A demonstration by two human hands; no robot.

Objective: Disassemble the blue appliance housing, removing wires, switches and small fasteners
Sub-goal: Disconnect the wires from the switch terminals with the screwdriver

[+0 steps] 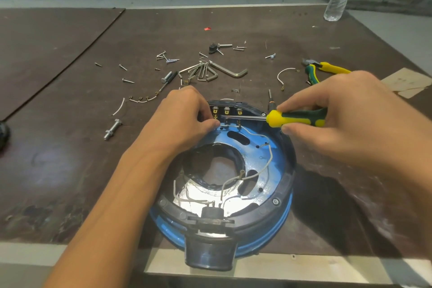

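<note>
We are freeing switch terminals: right hand [332,119] grips the screwdriver [297,118], left hand [184,117] pinches the white wire [257,135]; next, we pry gently.

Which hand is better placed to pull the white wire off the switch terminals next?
Left, probably. The left hand already has its fingertips at the wire by the terminals, while the right hand is busy holding the screwdriver, its blade lying across the terminals.

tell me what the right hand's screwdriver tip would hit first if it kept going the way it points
Probably the left hand's fingers, pinching the white wire by the black switch block's brass terminals; the yellow-and-green screwdriver in the right hand points leftward there, though depth is unclear.
</note>
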